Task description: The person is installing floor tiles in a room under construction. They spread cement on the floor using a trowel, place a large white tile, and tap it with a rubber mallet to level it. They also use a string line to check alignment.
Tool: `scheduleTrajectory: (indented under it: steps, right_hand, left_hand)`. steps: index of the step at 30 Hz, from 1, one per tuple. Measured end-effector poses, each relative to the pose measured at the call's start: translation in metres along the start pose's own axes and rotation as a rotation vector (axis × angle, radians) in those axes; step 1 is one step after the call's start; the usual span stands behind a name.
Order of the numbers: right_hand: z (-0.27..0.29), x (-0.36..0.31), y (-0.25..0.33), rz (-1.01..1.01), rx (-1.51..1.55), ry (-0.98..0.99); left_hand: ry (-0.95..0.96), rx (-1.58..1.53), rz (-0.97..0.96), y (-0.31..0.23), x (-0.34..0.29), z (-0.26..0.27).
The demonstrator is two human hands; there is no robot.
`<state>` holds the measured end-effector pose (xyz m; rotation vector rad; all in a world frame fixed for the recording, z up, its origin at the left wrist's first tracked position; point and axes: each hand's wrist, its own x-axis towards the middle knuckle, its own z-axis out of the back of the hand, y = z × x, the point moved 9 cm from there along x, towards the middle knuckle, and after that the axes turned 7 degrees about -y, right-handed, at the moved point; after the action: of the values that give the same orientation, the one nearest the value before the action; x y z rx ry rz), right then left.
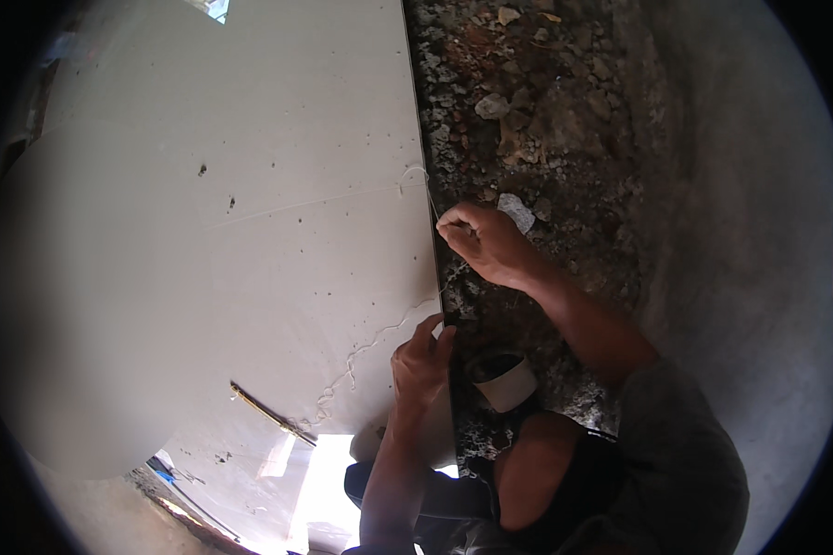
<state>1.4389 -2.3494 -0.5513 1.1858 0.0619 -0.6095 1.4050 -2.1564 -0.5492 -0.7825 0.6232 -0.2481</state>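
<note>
Thin white string (pixel 367 346) lies in loose, wavy coils over a pale smooth slab (pixel 296 120) and runs across the slab's straight dark edge. My right hand (pixel 491 242) is just past that edge, above the rubble, its thumb and fingers pinched on the string. From there the string leads up to a small loop on the edge, and a fine taut line stretches left from it. Lower down, my left hand (pixel 420 365) rests at the slab's edge, fingers bent and slightly apart, with nothing visible between them.
A strip of rubble and stones (pixel 565 111) runs between slab and grey wall (pixel 731 185). Beside my knee stands a pale, dark-mouthed container (pixel 506 384). A thin brass-coloured rod (pixel 270 413) lies on the slab. Bright light falls near my legs; a blurred area covers the left.
</note>
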Motion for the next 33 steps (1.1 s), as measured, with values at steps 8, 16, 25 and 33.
scheduleTrajectory:
  steps: [8, 16, 25, 33]
  right_hand:
    - [0.005, 0.013, 0.014, -0.060, 0.286, -0.164]
    - [-0.068, 0.034, 0.038, 0.074, -0.017, -0.287]
    - [-0.120, 0.000, 0.070, 0.294, -0.251, 0.044]
    - [-0.117, -0.056, 0.174, 0.541, -0.139, 0.260]
  left_hand:
    - [-0.155, 0.000, 0.081, 0.041, -0.011, 0.035]
    - [-1.007, 0.601, 0.140, 0.139, -0.053, 0.167]
    - [-0.867, 0.434, 1.064, 0.322, -0.146, 0.236]
    - [-0.715, 0.565, 0.950, 0.300, -0.151, 0.261]
